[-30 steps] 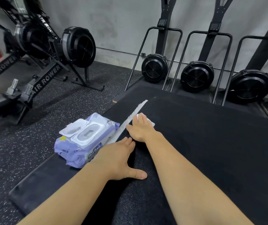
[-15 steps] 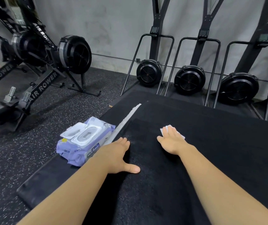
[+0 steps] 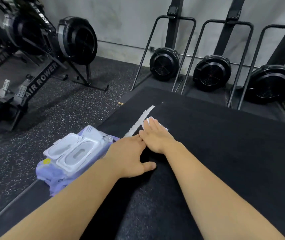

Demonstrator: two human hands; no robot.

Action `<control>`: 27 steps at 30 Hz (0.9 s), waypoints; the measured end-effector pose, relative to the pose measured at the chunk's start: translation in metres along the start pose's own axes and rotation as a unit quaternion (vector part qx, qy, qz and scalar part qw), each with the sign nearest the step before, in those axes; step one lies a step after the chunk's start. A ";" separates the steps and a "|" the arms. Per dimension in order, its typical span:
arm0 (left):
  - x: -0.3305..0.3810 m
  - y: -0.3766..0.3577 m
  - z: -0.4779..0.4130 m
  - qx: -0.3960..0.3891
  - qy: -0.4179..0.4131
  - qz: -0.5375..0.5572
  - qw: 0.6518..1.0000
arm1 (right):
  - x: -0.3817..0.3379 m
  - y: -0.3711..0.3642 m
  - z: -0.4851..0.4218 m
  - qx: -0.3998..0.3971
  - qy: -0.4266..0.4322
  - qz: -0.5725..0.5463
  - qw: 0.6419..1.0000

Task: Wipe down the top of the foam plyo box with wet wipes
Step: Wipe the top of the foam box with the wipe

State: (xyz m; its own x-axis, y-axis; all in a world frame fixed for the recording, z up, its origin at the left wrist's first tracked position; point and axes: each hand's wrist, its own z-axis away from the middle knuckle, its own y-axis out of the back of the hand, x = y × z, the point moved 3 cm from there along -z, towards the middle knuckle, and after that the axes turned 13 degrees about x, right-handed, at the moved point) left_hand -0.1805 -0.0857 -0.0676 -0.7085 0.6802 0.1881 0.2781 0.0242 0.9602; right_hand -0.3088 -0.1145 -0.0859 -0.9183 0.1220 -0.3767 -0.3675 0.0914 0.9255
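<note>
right hand (image 3: 156, 135) flat, pressing wipe (image 3: 149, 120) on box (image 3: 224, 153) | left hand (image 3: 129, 156) spread, touching it | pack (image 3: 72, 153) left

Right hand (image 3: 156, 137) flat, fingers straight, pressing a white wet wipe (image 3: 148, 120) onto the black top of the foam plyo box (image 3: 224, 153), just beside a ragged white strip (image 3: 139, 122) running across that top. Left hand (image 3: 129, 156) flat on the same top, thumb spread, fingertips touching the right hand. Purple pack of wet wipes (image 3: 72, 156), white lid flipped open, at the box's left edge beside the left forearm. Beyond, on the speckled floor (image 3: 65, 108), an air rower (image 3: 39, 80) at left and three upright fan-wheel machines (image 3: 164, 64) against the grey wall.
</note>
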 end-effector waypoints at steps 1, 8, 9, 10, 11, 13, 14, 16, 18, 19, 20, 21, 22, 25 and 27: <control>0.001 -0.005 -0.003 -0.003 0.006 0.013 1.000 | 0.009 0.004 0.007 0.001 0.003 0.010 1.000; 0.006 -0.011 -0.009 -0.061 0.043 0.018 0.997 | 0.077 0.044 0.057 -0.006 -0.090 0.060 0.994; 0.008 -0.010 -0.010 -0.072 0.044 0.020 0.996 | 0.079 0.046 0.060 -0.017 -0.106 0.052 0.993; 0.009 -0.009 -0.010 -0.081 0.046 0.022 0.995 | 0.079 0.047 0.061 -0.028 -0.124 0.042 0.991; 0.010 -0.008 -0.011 -0.089 0.048 0.025 0.995 | 0.077 0.047 0.060 -0.034 -0.138 0.033 0.989; 0.010 -0.008 -0.012 -0.099 0.051 0.032 0.993 | 0.066 0.044 0.051 -0.030 -0.152 0.021 0.988; 0.010 -0.008 -0.012 -0.099 0.054 0.036 0.993 | 0.057 0.041 0.045 -0.027 -0.152 0.017 0.988; 0.009 -0.009 -0.014 -0.094 0.056 0.048 0.993 | 0.038 0.033 0.029 -0.029 -0.136 0.013 0.990; 0.009 -0.010 -0.014 -0.083 0.057 0.072 0.992 | 0.018 0.024 0.010 -0.041 -0.114 0.008 0.993; 0.008 -0.010 -0.014 -0.076 0.056 0.087 0.992 | 0.009 0.020 0.000 -0.050 -0.106 0.005 0.993; 0.008 -0.011 -0.015 -0.071 0.055 0.100 0.991 | 0.002 0.017 -0.009 -0.058 -0.097 0.005 0.994; 0.007 -0.011 -0.015 -0.069 0.053 0.106 0.991 | -0.002 0.016 -0.018 -0.065 -0.086 0.007 0.994; 0.007 -0.011 -0.014 -0.069 0.054 0.107 0.990 | -0.004 0.015 -0.026 -0.069 -0.073 0.013 0.995; 0.006 -0.012 -0.015 -0.081 0.070 0.098 0.989 | 0.001 0.018 -0.032 -0.068 -0.028 0.033 0.997; 0.006 -0.013 -0.016 -0.086 0.077 0.091 0.989 | 0.013 0.024 -0.023 -0.056 -0.015 0.033 0.998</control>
State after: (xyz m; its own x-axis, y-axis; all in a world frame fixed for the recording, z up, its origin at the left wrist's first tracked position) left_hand -0.1984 -0.0935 -0.0754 -0.7502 0.5425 0.3780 0.3052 -0.2231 0.9258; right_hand -0.3326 -0.1334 -0.0675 -0.9365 0.1542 -0.3149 -0.3228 -0.0284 0.9460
